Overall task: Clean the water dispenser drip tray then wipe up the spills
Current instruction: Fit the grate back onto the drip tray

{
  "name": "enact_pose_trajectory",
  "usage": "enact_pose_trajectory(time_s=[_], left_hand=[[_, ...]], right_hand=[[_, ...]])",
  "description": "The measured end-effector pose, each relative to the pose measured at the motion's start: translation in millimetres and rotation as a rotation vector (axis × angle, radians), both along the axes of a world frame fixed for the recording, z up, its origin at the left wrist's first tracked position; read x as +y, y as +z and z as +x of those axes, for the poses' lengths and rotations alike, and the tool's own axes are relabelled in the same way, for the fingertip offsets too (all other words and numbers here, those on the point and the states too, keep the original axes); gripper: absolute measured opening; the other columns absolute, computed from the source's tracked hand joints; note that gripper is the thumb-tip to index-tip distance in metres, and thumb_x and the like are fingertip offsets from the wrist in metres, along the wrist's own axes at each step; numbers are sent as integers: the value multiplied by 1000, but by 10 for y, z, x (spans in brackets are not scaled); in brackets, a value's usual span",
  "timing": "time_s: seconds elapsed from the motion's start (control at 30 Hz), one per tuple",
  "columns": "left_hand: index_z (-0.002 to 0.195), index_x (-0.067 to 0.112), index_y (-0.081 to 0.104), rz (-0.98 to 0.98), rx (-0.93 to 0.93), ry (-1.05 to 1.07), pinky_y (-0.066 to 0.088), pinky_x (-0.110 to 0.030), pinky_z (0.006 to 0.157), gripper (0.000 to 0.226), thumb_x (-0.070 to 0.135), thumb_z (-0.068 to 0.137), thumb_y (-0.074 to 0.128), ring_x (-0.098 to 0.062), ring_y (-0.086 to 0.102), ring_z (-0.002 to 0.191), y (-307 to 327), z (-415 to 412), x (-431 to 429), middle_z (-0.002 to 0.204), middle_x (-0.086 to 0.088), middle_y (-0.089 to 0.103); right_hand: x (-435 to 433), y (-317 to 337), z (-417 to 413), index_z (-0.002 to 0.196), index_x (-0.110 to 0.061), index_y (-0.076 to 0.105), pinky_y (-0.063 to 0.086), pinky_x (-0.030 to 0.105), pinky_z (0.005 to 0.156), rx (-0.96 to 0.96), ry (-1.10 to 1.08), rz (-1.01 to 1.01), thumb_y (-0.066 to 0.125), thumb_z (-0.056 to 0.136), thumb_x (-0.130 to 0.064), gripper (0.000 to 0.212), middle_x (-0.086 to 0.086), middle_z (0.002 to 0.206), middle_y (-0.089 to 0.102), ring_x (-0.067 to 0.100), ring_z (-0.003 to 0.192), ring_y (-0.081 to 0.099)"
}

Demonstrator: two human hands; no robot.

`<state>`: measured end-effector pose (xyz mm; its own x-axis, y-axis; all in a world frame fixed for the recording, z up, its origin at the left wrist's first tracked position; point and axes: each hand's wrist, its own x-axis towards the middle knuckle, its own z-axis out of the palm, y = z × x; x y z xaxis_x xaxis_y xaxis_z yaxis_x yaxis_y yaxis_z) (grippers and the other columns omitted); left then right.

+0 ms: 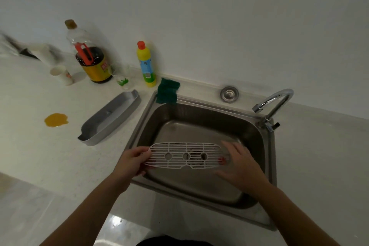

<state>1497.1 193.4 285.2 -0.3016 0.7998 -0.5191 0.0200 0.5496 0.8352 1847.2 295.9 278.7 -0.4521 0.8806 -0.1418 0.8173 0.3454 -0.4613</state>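
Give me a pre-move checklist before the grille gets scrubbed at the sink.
1. White slotted plastic grille held over the stainless steel sink: ok, left hand grips its left end.
2. Right hand secure on the grille: cannot tell, fingers lie at its right end.
3. Green scrubbing sponge within reach: ok, on the sink's back rim.
4. Yellow detergent bottle with red cap available: ok, upright beside the sponge.
5. Chrome tap running: not ok, no water visible.
6. Orange spill wiped: not ok, on the counter beside the grey oblong drip tray.
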Motion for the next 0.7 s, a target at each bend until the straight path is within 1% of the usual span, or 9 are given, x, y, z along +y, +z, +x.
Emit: enact_pose_trajectory(time_s=[0.07, 0.1, 0.2, 0.33, 0.4, 0.47, 0.53, 0.63, 0.7], left_hand=[[109, 28, 79, 29, -106, -32, 50, -24, 56, 23, 30, 105, 56, -30, 70, 81, 70, -66, -32, 100, -14, 79], [110, 28, 79, 41, -139, -41, 50, -23, 56, 24, 31, 105, 55, -27, 69, 80, 103, -105, -36, 101, -14, 79], [111, 25, 79, 75, -223, -30, 49, -21, 56, 25, 31, 104, 56, -19, 69, 77, 191, -256, -27, 98, -12, 78], [117, 24, 75, 146, -270, -11, 54, -24, 60, 31, 43, 101, 57, -26, 74, 85, 222, -490, -10, 105, -12, 78], [118, 30, 71, 181, -139, 107, 60, -29, 67, 31, 50, 98, 61, -28, 77, 92, 161, -667, 7, 105, -7, 79], [120, 28, 64, 195, 124, 353, 62, -34, 72, 33, 46, 93, 71, -27, 76, 95, 44, -919, 6, 105, -4, 75], [130, 28, 55, 154, 418, 541, 61, -42, 83, 54, 43, 86, 81, -25, 69, 104, -106, -1216, -18, 121, -2, 67], [153, 16, 36, -81, 679, 531, 50, -61, 104, 103, 45, 72, 93, -41, 50, 133, -395, -1651, -20, 152, -20, 44], [158, 10, 32, -195, 668, 438, 43, -66, 111, 112, 43, 70, 95, -47, 43, 141, -557, -1832, 22, 156, -25, 42]], right_hand=[[82, 107, -146, 161, -33, 19, 33, 45, 119, -53, 142, 94, 57, 70, -86, 112, -3, 161, 34, 20, 144, 33], [126, 162, -215, 162, -33, 17, 35, 46, 118, -78, 187, 122, 53, 70, -90, 114, -2, 160, 37, 20, 143, 36], [254, 301, -383, 161, -33, 18, 49, 37, 103, -197, 284, 163, 40, 70, -99, 115, -4, 147, 47, 14, 122, 52], [292, 345, -588, 152, -32, 36, 56, 35, 94, -162, 270, 177, 38, 66, -103, 112, -7, 138, 54, 11, 112, 58], [276, 327, -667, 148, -31, 40, 57, 35, 93, -87, 194, 135, 42, 66, -103, 109, -7, 134, 55, 8, 108, 58], [257, 291, -727, 145, -32, 41, 57, 34, 92, -37, 114, 94, 46, 66, -101, 105, -8, 132, 55, 6, 107, 58], [234, 258, -755, 143, -35, 40, 55, 29, 89, -8, 36, 41, 49, 65, -100, 102, -11, 132, 54, 4, 106, 56], [200, 237, -767, 142, -40, 39, 46, 22, 85, 21, -65, -35, 52, 62, -100, 101, -19, 127, 47, 0, 105, 54], [183, 233, -763, 142, -40, 40, 46, 22, 84, 35, -136, -60, 56, 60, -99, 102, -22, 124, 45, 0, 105, 54]])
